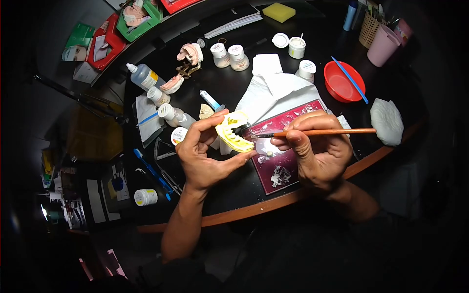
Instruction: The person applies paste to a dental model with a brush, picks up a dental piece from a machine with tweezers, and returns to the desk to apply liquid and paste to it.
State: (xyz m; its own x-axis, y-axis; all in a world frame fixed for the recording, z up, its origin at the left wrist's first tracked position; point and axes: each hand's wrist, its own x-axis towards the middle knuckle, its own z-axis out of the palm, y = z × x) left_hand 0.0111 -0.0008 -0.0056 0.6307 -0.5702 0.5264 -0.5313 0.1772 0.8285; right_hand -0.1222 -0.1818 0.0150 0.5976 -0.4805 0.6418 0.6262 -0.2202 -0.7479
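Note:
My left hand is closed on a yellow, horseshoe-shaped dental cast, gripping it between thumb and fingers above the desk. In my right hand a fine paintbrush with an orange-brown handle is pinched, its tip pointing left at the cast's inner side. Below both hands lies a dark red board strewn with white scraps. A whitish translucent piece shows between the cast and my right fingers, overlapping the board. White paper towels cover the board's far side.
A red bowl with a blue stick across it stands at the right, near a crumpled white pad. Several jars and bottles line the left, with an articulated dental model behind them. A blue toothbrush lies at the left.

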